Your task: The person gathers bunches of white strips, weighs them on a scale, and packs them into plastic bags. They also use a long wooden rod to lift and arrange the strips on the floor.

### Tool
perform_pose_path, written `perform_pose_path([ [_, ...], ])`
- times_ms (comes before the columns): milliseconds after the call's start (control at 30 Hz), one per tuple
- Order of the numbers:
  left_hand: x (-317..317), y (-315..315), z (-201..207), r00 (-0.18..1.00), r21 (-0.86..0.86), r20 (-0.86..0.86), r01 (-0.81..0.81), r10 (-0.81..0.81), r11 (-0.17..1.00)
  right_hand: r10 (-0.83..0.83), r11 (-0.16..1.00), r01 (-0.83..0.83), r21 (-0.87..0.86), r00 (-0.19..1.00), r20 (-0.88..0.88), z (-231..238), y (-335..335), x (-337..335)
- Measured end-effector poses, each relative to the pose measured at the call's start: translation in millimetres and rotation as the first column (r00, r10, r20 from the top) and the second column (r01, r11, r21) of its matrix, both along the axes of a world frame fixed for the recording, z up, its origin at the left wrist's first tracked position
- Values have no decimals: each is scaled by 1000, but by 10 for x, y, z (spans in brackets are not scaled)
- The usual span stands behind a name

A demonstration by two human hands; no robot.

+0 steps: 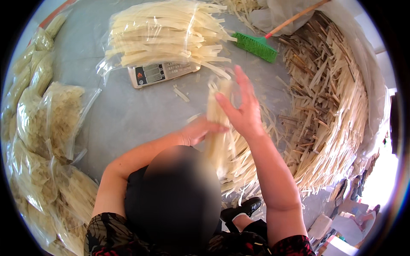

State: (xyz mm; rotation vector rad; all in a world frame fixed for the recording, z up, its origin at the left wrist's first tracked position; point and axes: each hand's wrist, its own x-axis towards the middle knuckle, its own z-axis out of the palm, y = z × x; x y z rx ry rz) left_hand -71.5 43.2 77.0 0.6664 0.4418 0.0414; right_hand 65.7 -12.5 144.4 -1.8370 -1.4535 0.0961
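Note:
An upright bundle of pale yellow flat strips stands in front of me, smeared by motion; I cannot tell what the strips are made of. Around its near side, the fingers of my left hand are closed. My right hand is open beside the bundle's upper right side, thumb and fingers apart. Whether its palm touches the strips, I cannot tell. Loose strips lie in a heap below and right of the hands. Beyond them, a clear plastic bag of long strips rests on a digital scale.
A large pile of strips with brownish pieces fills the right side, edged by plastic sheeting. A green broom lies at the far right. Filled clear bags line the left. Stray strips dot the grey floor.

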Motion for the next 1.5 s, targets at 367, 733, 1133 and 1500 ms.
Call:
perform_pose_path([
  [367,146,353,170,964,124,84,-261,252,957,-159,918,-75,-389,830,-535,-354,-286,-302],
  [733,516,2012,492,737,936,116,143,666,-322,-157,944,4,-331,886,-436,86,-43,533],
  [1133,206,2317,54,743,289,192,-668,642,686,151,862,-214,-459,974,-169,-11,841,734],
  [1500,276,2075,164,610,606,262,-707,748,365,342,667,-223,-711,939,26,-84,1228,1132],
])
